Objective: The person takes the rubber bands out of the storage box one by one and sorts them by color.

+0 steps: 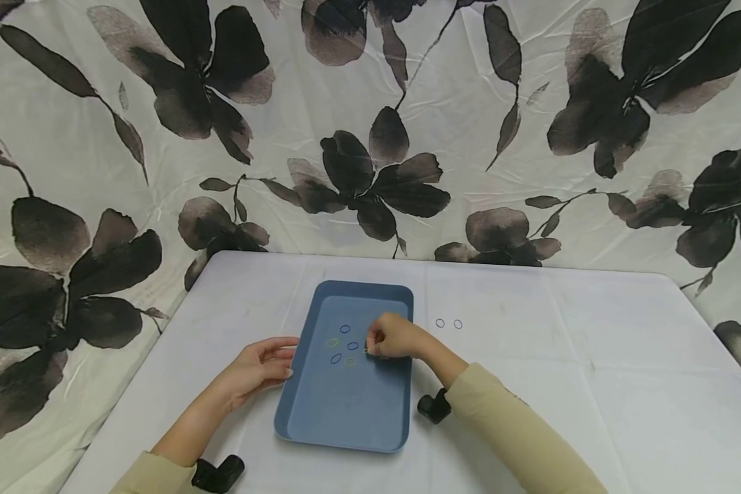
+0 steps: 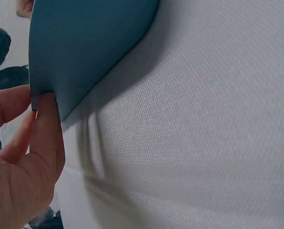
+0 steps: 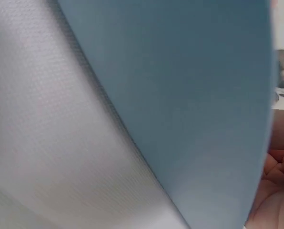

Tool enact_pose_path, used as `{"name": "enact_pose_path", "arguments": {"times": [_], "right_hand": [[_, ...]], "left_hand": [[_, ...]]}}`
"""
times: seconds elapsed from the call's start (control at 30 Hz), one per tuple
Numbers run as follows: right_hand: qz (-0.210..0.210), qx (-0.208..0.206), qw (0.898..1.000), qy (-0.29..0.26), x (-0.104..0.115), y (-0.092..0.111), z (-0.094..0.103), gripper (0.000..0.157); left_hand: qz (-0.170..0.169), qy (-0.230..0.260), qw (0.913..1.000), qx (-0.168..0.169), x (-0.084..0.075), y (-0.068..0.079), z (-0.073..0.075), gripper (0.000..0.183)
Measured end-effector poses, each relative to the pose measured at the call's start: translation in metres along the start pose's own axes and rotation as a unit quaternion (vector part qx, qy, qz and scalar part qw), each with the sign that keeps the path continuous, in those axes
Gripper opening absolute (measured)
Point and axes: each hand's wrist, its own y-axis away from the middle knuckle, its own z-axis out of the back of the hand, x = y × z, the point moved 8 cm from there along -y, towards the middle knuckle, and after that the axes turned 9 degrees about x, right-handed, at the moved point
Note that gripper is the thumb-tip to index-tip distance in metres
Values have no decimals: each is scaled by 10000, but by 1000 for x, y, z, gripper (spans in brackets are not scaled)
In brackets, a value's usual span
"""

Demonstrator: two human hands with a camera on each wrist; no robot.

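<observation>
A blue tray [image 1: 346, 412] lies on the table, several thin loops like small rubber bands in its upper half. Among them are a dark blue rubber band [image 1: 344, 329] and a yellow rubber band [image 1: 350, 362]. Over the tray's right half, my right hand [image 1: 398, 336] pinches another yellow rubber band [image 1: 366, 350] between thumb and fingers, low over the tray floor. My left hand [image 1: 256, 369] is at the tray's left side with fingers extended. In the left wrist view its fingertips [image 2: 46, 102] touch the outer wall at the rim. The tray wall hides most of the right hand in the right wrist view.
Two dark blue rubber bands [image 1: 449, 323] lie on the white tablecloth [image 1: 562, 412] right of the tray. Black wrist devices show beside the left sleeve [image 1: 154, 473] and the right sleeve [image 1: 506, 418]. A flower-patterned cloth [image 1: 370, 89] hangs behind the table.
</observation>
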Motion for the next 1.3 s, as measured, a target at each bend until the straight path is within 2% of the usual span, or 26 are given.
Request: {"name": "enact_pose_path", "arguments": {"times": [0.2,0.33,0.57,0.8,1.0,1.3], "right_hand": [[-27,42,9968,-797,-3,2,7,12],[-199,-31,9897,-1418,-9,5,13,9],[-337,-239,9774,-2074,-18,14,24,2],[-497,-461,9695,-2355,-26,26,36,11],[-581,-561,9646,-2509,-37,38,45,14],[-569,-565,9659,-2461,-51,56,53,15]], "left_hand": [[61,14,9999,-97,0,0,1,65],[71,-5,9999,-103,0,0,0,65],[42,-34,9999,-92,-1,0,0,65],[7,-31,10000,-5,-1,0,-1,65],[-36,-11,10000,5,-1,0,-1,66],[-53,-2,10000,24,0,-1,0,65]]}}
